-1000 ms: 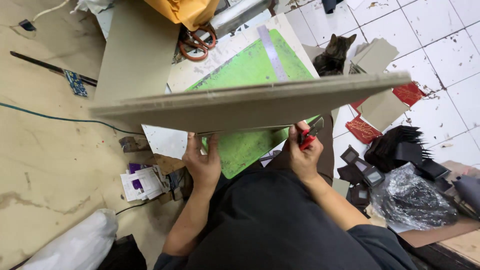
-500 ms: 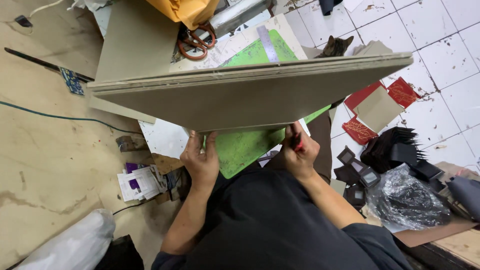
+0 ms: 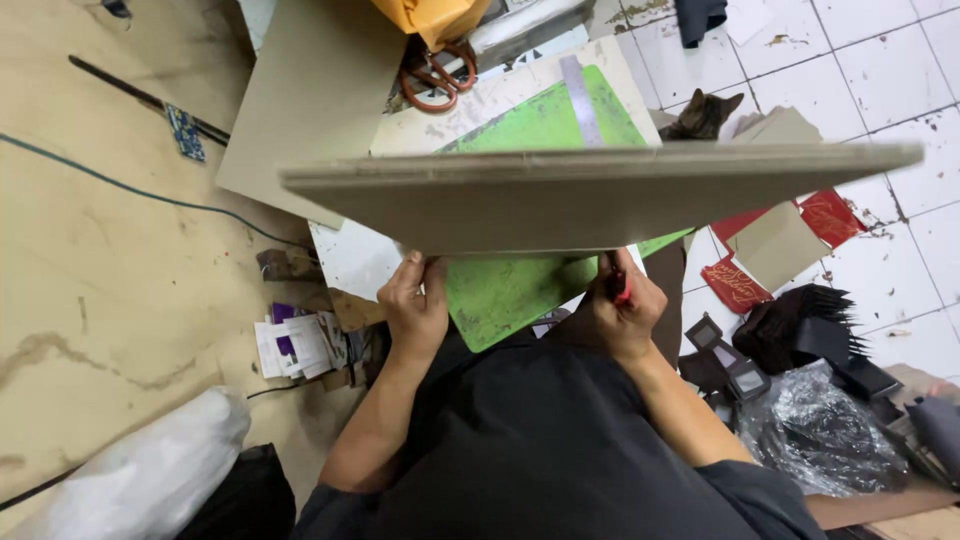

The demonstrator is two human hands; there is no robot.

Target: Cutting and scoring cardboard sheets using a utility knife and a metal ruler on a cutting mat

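A stack of grey cardboard sheets (image 3: 560, 200) is lifted off the floor and tilted, its near edge held by both my hands. My left hand (image 3: 415, 305) grips that edge from below on the left. My right hand (image 3: 622, 315) grips it on the right, with a red tool pinched between its fingers. Under the sheets lies a green cutting mat (image 3: 520, 290) on a larger white board (image 3: 350, 260), with a metal ruler (image 3: 580, 100) on the mat.
Orange-handled scissors (image 3: 437, 78) lie at the top. A cat (image 3: 700, 118) sits on the white tiles. Red cards (image 3: 735, 285), black boxes (image 3: 800, 335) and a black plastic bag (image 3: 820, 440) are to the right. Paper cards (image 3: 300, 345) and a white bag (image 3: 150, 470) lie left.
The near edge of the cardboard stack has risen and the sheets have tipped further up. Both hands kept their hold.
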